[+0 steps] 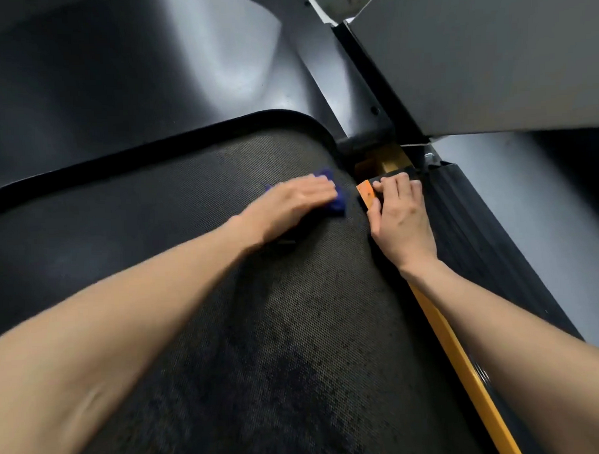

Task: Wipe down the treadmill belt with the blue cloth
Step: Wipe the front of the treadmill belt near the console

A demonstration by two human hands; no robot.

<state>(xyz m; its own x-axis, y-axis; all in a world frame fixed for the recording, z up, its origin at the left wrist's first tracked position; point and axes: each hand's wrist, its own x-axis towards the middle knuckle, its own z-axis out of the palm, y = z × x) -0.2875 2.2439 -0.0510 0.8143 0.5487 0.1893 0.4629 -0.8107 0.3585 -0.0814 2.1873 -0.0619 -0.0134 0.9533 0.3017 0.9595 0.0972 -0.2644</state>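
Head view, looking down the deck. Treadmill belt [261, 330] fills the frame from centre to 6 o'clock: dark, dotted texture, with a darker patch toward 6.

Blue cloth [338, 205] is on the belt just above frame centre, near the belt's front right corner. It is bunched and mostly hidden. Blue shows past the fingertips at 12 and along the 3 o'clock side of the hand.

Left hand [297, 201] lies palm-down on the cloth. Its grip is spread flat, fingers straight and together, pressing the cloth to the belt. Hand and cloth are slightly blurred.

Right hand [403, 219] is just beside it at 3 o'clock, off the belt, resting on the front end of the ribbed side rail [478, 241]. Grip is relaxed, with fingers lightly bent on top of a black end cap [410, 172]. The thumb lies alongside an orange tab [365, 194]. I can't tell whether the fingertips hook over the cap's far edge.

Yellow strip [460, 360] runs along the belt's right edge, from under the right wrist to 5 o'clock.

Glossy dark motor hood [133, 79] sits at 10–11 o'clock, its black rim [152, 145] bordering the belt front. Grey upright [489, 67] is at 1–2 o'clock.
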